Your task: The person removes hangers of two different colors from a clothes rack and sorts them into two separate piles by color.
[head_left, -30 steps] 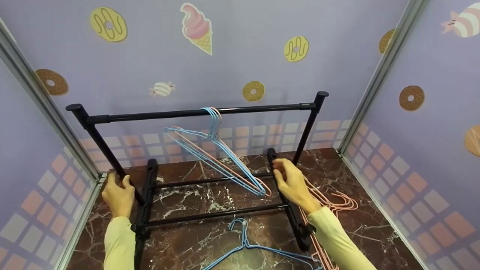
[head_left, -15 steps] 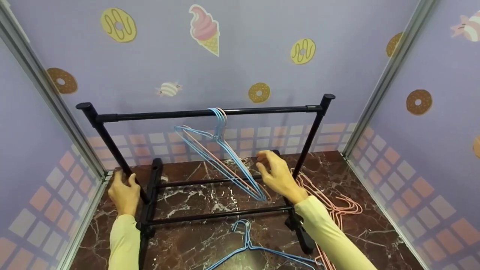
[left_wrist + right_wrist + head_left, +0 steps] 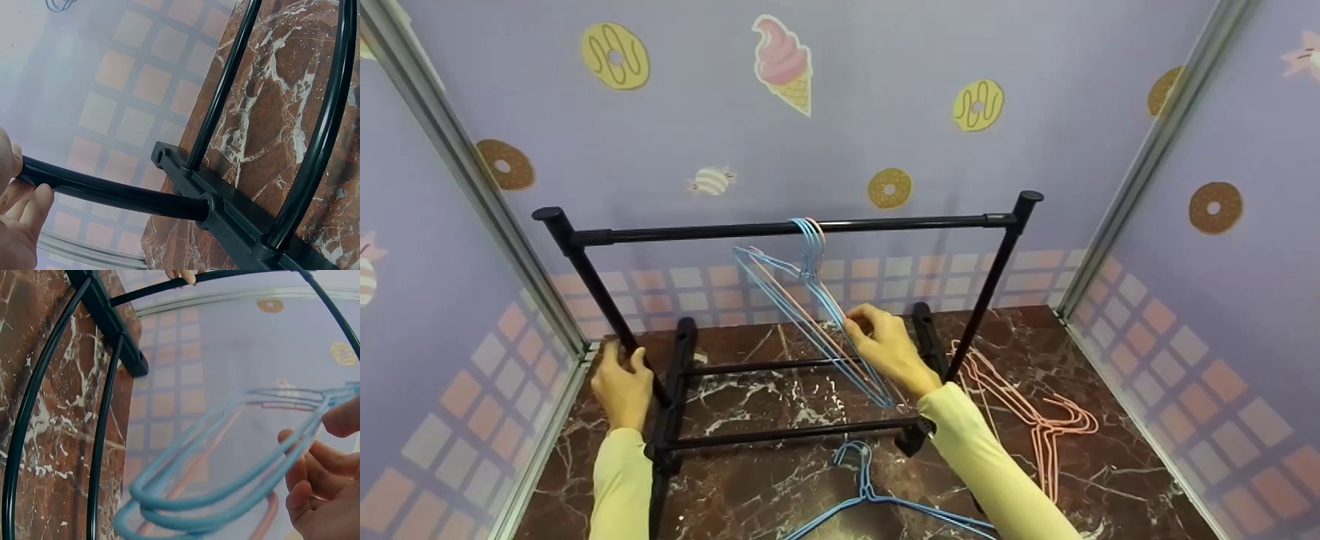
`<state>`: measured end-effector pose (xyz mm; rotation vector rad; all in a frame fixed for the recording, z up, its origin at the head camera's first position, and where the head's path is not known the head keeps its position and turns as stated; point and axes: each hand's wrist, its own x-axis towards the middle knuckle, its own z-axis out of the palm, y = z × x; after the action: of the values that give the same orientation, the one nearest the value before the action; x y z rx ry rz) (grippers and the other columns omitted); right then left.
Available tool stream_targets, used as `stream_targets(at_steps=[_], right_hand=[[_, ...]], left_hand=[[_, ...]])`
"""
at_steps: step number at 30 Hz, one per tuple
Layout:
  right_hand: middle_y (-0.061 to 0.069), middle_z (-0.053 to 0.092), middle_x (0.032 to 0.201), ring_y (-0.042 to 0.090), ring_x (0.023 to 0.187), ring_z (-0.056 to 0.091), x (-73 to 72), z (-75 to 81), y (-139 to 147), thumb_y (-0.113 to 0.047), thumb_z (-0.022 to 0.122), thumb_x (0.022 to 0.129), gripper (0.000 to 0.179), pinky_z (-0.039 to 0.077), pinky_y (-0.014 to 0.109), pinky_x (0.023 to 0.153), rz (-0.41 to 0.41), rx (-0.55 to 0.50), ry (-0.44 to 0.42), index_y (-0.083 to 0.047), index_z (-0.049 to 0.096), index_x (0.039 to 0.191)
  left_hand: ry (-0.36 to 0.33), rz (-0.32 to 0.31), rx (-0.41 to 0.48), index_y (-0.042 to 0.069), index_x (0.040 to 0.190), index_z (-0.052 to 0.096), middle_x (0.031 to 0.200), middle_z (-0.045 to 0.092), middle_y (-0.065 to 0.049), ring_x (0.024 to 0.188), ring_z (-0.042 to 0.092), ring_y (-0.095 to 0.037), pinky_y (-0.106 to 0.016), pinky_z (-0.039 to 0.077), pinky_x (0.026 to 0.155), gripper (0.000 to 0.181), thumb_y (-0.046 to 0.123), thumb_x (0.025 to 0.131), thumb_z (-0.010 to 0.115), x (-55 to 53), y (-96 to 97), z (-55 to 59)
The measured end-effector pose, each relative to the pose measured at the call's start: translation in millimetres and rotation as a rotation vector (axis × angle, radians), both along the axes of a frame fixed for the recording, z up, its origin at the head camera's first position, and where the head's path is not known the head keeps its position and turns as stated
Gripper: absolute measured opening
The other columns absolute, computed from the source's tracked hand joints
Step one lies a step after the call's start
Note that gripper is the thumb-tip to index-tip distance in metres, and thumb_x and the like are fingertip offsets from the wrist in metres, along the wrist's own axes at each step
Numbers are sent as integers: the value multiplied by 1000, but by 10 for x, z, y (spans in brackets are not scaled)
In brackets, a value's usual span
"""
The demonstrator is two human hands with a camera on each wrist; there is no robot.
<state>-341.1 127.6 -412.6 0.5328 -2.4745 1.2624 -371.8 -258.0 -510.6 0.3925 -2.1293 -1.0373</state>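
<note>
Several blue and pink wire clothes hangers (image 3: pixel 811 259) hang bunched together from the top bar of a black clothes rack (image 3: pixel 885 225). My right hand (image 3: pixel 887 346) has its fingertips at their right sloping edge. In the right wrist view, the hangers (image 3: pixel 197 509) run between the thumb and curled fingers of my right hand (image 3: pixel 332 478). My left hand (image 3: pixel 624 382) grips the rack's left post low down. The left wrist view shows the thumb and fingers of my left hand (image 3: pixel 22 208) around that black post (image 3: pixel 118 191).
Blue hangers (image 3: pixel 864 480) lie on the brown marbled surface (image 3: pixel 765 495) in front of the rack. Pink hangers (image 3: pixel 1046 424) lie to its right. Patterned lilac wall panels (image 3: pixel 855 135) enclose the back and both sides. Two low crossbars join the rack's feet.
My right hand has moved left from beside the rack's right foot to the hanging hangers. My left hand keeps its grip on the post. The head view has shifted slightly.
</note>
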Motion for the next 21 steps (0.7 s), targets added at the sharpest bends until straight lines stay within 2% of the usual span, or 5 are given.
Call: stream_targets(at_steps=[2, 10, 21], right_hand=[[-3, 63, 76, 8, 66, 58, 5, -4, -39, -19, 57, 88, 10, 48, 24, 62, 2, -12, -5, -11, 63, 91], [-3, 61, 66, 7, 54, 53, 45, 20, -122, -14, 65, 81, 4, 44, 20, 51, -43, 15, 100, -11, 65, 78], [-1, 64, 66, 6, 53, 54, 104, 47, -96, -9, 66, 79, 5, 46, 19, 49, -113, -92, 230, -6, 68, 77]], left_hand=[[-6, -2, 2, 7, 108, 57, 97, 64, -21, 97, 55, -46, -55, 38, 85, 26, 20, 86, 61, 4, 4, 1], [-4, -10, 3, 8, 110, 57, 98, 64, -22, 97, 54, -47, -55, 37, 85, 27, 19, 86, 61, 5, -10, 15], [-32, -21, 20, 8, 111, 57, 101, 64, -23, 100, 53, -48, -56, 37, 86, 27, 19, 86, 60, 23, -15, 12]])
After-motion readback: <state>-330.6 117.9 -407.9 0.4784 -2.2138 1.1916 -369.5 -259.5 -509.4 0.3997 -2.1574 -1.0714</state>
